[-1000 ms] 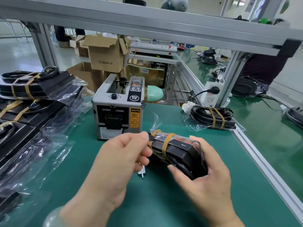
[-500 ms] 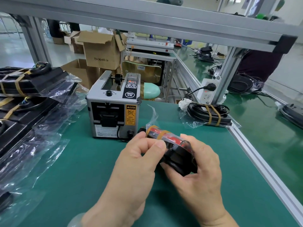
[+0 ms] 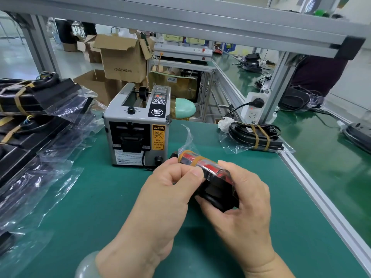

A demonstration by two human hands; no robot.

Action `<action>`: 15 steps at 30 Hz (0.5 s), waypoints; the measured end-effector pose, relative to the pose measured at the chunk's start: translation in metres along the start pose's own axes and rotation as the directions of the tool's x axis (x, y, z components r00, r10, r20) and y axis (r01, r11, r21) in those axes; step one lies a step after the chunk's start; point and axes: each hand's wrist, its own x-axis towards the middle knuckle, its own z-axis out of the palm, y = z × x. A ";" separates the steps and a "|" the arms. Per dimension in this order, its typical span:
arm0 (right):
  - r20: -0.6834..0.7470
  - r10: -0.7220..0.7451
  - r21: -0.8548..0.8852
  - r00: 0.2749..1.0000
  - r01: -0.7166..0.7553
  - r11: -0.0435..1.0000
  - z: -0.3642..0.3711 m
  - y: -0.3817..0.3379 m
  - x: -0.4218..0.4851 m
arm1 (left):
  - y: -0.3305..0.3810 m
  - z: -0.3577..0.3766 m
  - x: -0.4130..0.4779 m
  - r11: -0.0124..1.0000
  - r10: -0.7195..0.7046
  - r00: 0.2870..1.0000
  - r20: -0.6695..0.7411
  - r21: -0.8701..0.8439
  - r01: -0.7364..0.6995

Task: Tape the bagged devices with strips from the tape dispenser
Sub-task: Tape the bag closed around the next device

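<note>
I hold the bagged device (image 3: pixel 213 178) just above the green bench mat (image 3: pixel 96 201), close in front of the tape dispenser (image 3: pixel 138 135) and apart from it. My right hand (image 3: pixel 243 209) grips the device from the right and below, with digits curled round the black body. My left hand (image 3: pixel 166 189) pinches the device's upper edge through the clear bag, thumb against curled fingers. Tan tape bands (image 3: pixel 186 155) cross the bag near its far end. A second taped unit (image 3: pixel 258 137) lies at the mat's rear right, near the socket block (image 3: pixel 253 111). Further bagged units (image 3: pixel 38 109) are stacked at left.
</note>
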 end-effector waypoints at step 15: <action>0.006 0.015 0.004 1.000 -0.015 1.000 -0.001 -0.003 0.001 | 0.000 -0.002 0.001 0.996 0.036 0.999 -0.011 0.080 -0.035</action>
